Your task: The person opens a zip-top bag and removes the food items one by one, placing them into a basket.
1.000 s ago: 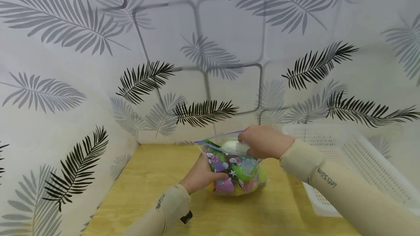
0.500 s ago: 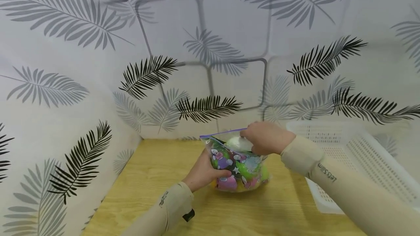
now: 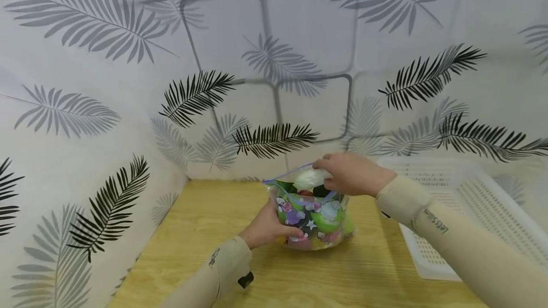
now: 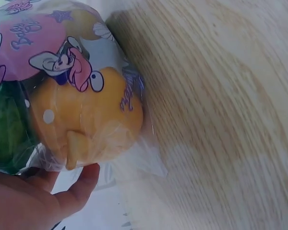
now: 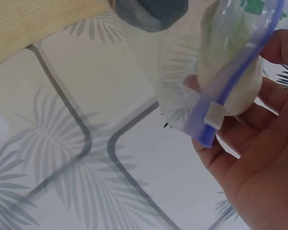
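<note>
A clear zip bag [image 3: 310, 220] with purple zip edges and cartoon prints stands full of colourful toy-like pieces. My left hand [image 3: 265, 226] grips its left side, thumb across the front. Through the plastic in the left wrist view show an orange round piece [image 4: 86, 117] with a stub, a green one [image 4: 7, 127] and a pink one. At the bag's open mouth my right hand [image 3: 351, 172] holds a smooth whitish, pale-green piece [image 3: 305, 179] of unclear kind. In the right wrist view the white zip slider [image 5: 215, 115] sits by my right fingers, and the zip strip crosses that piece.
On the right of the wooden table [image 3: 192, 232] stands a white perforated plastic basket [image 3: 498, 213], partly behind my right sleeve. A leaf-patterned cloth [image 3: 299, 108] hangs behind and to the left of the table.
The bag's mouth gapes wider, its front edge sagging. The whitish piece and my right hand have risen slightly at the opening. My left hand keeps its grip.
</note>
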Demonstrator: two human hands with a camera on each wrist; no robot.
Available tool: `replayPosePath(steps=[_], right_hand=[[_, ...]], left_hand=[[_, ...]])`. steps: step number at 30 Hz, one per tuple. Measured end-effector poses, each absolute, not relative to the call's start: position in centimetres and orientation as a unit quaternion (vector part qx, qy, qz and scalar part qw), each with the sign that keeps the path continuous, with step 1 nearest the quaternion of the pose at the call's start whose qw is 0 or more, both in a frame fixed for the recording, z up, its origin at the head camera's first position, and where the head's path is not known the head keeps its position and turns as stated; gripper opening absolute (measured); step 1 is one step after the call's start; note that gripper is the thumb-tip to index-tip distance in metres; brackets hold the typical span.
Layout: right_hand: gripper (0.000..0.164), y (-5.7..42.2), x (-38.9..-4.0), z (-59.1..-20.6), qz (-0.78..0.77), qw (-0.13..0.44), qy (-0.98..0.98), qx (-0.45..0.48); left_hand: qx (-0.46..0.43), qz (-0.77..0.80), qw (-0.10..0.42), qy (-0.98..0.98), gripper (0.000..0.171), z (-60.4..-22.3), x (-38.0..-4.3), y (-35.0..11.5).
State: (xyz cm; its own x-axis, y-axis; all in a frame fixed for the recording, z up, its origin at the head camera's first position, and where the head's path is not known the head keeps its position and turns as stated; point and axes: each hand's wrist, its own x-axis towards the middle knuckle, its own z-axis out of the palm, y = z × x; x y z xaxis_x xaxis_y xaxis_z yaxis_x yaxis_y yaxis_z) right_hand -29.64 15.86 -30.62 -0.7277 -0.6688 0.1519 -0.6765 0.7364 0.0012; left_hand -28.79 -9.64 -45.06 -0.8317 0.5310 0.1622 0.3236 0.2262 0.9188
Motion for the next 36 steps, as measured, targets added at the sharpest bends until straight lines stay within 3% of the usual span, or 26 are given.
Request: replayPosePath(steps=[13, 28, 36], right_hand=[[0.037, 18.3, -27.0, -28.7, 0.051, 0.148, -0.91, 0.384], [0.048, 28.0, -21.3, -26.6, 0.085, 0.225, -0.924, 0.297], [0.049, 34.1, -21.1, -27.8, 0.061, 0.27, -0.933, 0.228]], left_hand=[[0.238, 0.535, 0.096, 0.805, 0.084, -44.7, -28.4, -9.3], [0.265, 0.532, 0.101, 0.798, 0.081, -45.0, -28.5, -8.8], [0.254, 0.528, 0.091, 0.805, 0.081, -44.9, -28.8, -9.1]])
